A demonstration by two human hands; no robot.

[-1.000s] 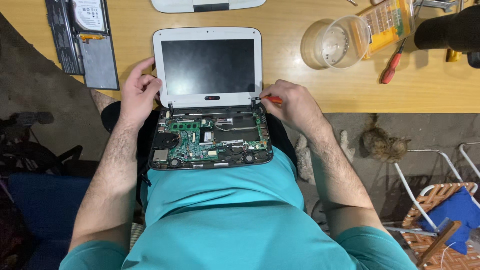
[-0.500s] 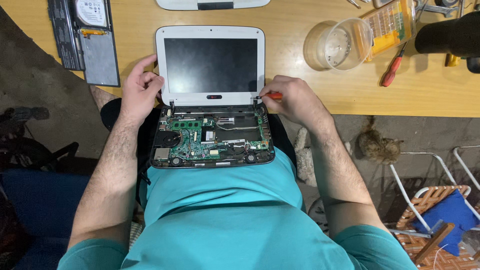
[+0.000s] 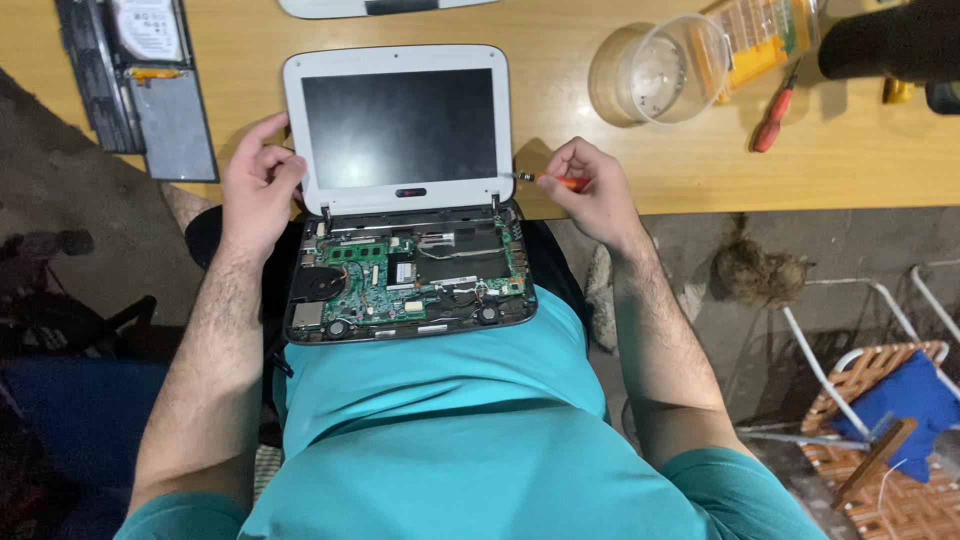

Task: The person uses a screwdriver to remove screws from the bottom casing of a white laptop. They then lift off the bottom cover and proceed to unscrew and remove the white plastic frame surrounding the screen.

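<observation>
Nearest the camera, a small white laptop (image 3: pixel 400 190) sits on the person's lap with its base cover off, so the green circuit board (image 3: pixel 405 275) lies bare, fan at its left and cables across its middle. The lid stands open, its dark screen leaning against the near edge of the wooden desk (image 3: pixel 700 170).

Compared with a second ago, the right hand (image 3: pixel 590 190) has drawn back from the right hinge: then the small orange screwdriver (image 3: pixel 555 181) reached in at the hinge corner, now its tip hangs in the air just right of the lid's lower right corner, apart from it. I judge that the work at that hinge screw is paused or done. The right hand is closed around the screwdriver's handle, fingers curled.

The left hand (image 3: pixel 258 185) has hardly moved. It is half closed against the lid's left edge, thumb and fingers touching the white frame and steadying it, holding nothing else.

Farther off on the desk, at the left, lie a dark keyboard panel (image 3: pixel 150 100) and a hard drive (image 3: pixel 148 28). At the right stand a clear plastic cup (image 3: pixel 665 70) on its side, a red-handled screwdriver (image 3: pixel 775 108) and a yellow packet (image 3: pixel 755 35).
</observation>
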